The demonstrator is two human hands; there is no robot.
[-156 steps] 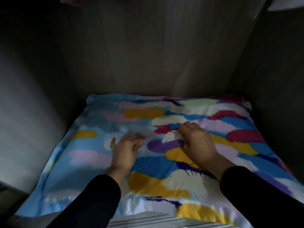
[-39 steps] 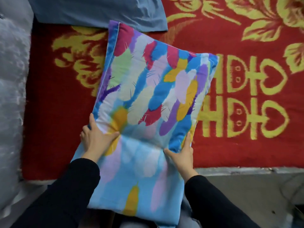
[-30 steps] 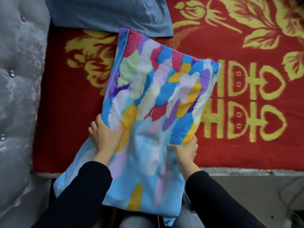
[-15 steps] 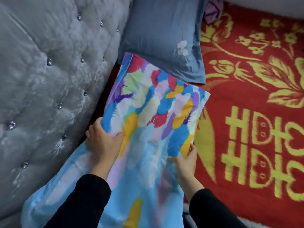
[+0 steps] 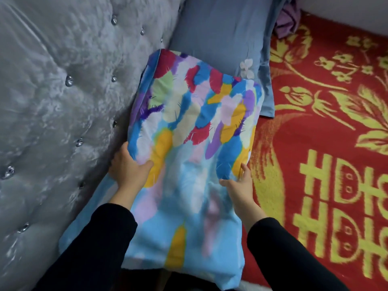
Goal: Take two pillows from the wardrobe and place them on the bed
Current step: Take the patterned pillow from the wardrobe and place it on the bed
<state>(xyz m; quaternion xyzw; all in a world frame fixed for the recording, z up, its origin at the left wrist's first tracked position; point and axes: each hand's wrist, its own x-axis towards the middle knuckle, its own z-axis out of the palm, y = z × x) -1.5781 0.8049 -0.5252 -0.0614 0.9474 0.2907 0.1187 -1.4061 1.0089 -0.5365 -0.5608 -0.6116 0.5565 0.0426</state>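
Pillow in multicoloured feather print sits between our hands. Our left hand is clamped on its left edge, thumb on top, and our right hand pinches the right edge, both in black sleeves. We hold it low over the bed, far corner overlapping a blue-grey pillow that lies against the headboard, which is grey, tufted velvet with crystal buttons, on the left. Red blanket with yellow flowers and characters covers the bed to the right. Purple cloth is bunched at the far top. Lower pillowcase is blurred.
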